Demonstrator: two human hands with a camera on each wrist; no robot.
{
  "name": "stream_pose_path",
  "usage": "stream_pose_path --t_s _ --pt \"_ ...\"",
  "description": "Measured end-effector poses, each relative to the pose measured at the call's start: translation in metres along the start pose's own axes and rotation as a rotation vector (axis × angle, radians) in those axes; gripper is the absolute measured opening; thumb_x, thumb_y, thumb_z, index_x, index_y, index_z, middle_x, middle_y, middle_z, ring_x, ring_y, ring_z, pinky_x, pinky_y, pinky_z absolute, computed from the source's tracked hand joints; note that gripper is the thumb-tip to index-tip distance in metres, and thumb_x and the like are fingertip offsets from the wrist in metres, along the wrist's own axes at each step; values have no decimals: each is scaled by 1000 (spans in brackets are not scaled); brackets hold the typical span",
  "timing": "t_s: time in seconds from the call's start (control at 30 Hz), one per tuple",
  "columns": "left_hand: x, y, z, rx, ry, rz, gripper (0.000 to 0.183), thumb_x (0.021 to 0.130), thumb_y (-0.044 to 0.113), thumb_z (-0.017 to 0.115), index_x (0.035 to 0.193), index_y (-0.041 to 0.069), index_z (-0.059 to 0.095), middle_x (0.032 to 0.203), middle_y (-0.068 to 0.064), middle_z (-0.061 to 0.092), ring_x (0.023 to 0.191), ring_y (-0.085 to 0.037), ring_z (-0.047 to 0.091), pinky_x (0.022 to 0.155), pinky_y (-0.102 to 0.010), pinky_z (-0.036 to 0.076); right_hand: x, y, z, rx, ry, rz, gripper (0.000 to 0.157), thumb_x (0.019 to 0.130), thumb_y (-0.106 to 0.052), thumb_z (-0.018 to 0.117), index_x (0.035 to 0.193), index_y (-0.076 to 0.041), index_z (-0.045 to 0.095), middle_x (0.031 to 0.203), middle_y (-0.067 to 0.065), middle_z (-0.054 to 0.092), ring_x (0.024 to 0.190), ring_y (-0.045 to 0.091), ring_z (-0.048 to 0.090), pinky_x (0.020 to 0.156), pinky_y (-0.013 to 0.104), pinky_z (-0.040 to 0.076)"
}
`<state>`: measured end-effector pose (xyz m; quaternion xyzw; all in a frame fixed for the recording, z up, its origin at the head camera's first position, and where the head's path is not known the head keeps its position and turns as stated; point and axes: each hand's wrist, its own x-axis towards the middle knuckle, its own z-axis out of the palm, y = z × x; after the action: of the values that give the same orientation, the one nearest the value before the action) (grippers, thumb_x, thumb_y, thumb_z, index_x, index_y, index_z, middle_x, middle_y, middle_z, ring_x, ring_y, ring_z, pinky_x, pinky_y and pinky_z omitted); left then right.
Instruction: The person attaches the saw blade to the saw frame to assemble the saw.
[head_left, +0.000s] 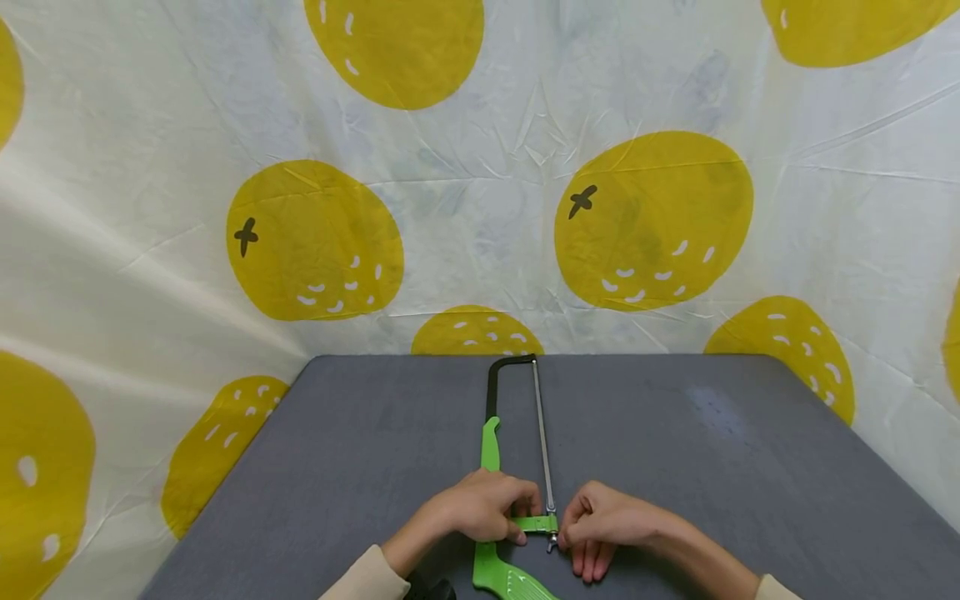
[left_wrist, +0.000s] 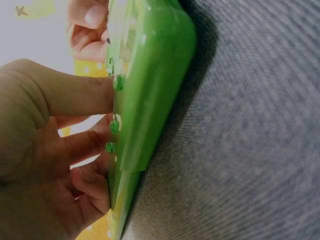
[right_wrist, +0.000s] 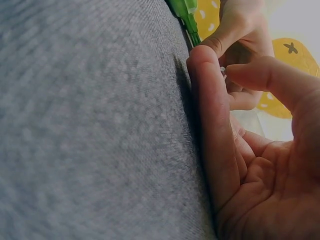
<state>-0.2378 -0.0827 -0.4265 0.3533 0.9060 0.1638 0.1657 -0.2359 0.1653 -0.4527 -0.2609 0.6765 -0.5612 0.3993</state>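
Note:
A hacksaw (head_left: 490, 450) with a green handle and a black front frame lies on the grey table, its thin blade (head_left: 543, 433) running along the right side. My left hand (head_left: 487, 504) grips the saw's green body around the crossbar, and the left wrist view shows its thumb (left_wrist: 82, 92) against the green edge. Beside the near end of the blade, my right hand (head_left: 607, 529) pinches the small metal wing nut (right_wrist: 223, 71) between thumb and a finger. That finger partly hides the nut in the right wrist view.
The grey table (head_left: 375, 433) reaches back to a pale curtain (head_left: 480, 225) printed with yellow fruit, which also hangs at both sides. A small dark object (head_left: 442, 589) shows by my left wrist at the bottom edge.

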Motion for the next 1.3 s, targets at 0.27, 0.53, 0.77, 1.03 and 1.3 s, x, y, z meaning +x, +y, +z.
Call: stream_pose_path --t_s 0.27,0.53,0.77,1.03,1.3 --pt "1 -2 -1 9 8 2 24 87 27 84 105 31 69 88 20 66 73 7 56 69 -17 46 1 -1 0 -17 25 -11 20 90 -3 61 94 14 71 63 -2 71 55 4 69 50 21 54" --pt "2 0 -1 24 21 2 24 86 28 85 104 32 69 86 20 65 72 7 55 69 -16 45 1 -1 0 -41 39 -14 17 89 -2 61 92 12 71 63 -2 70 55 4 68 49 20 54" --pt "1 3 -3 20 7 -26 25 86 28 85 104 33 69 88 19 66 73 6 56 70 -17 46 1 -2 2 -36 33 -11 16 89 -2 62 91 11 71 62 -3 69 54 3 68 48 20 53" --pt "1 2 -2 15 7 -23 24 87 28 84 105 33 68 88 19 67 74 5 56 70 -18 46 1 0 2 -43 35 -18 16 90 -4 64 92 11 71 61 -4 69 53 3 67 48 20 53" --pt "2 0 0 8 -2 -19 24 87 28 83 105 32 68 88 19 67 74 5 57 69 -18 46 1 0 2 -40 40 -13 16 90 -4 64 92 11 71 62 -4 70 54 3 68 49 20 53"
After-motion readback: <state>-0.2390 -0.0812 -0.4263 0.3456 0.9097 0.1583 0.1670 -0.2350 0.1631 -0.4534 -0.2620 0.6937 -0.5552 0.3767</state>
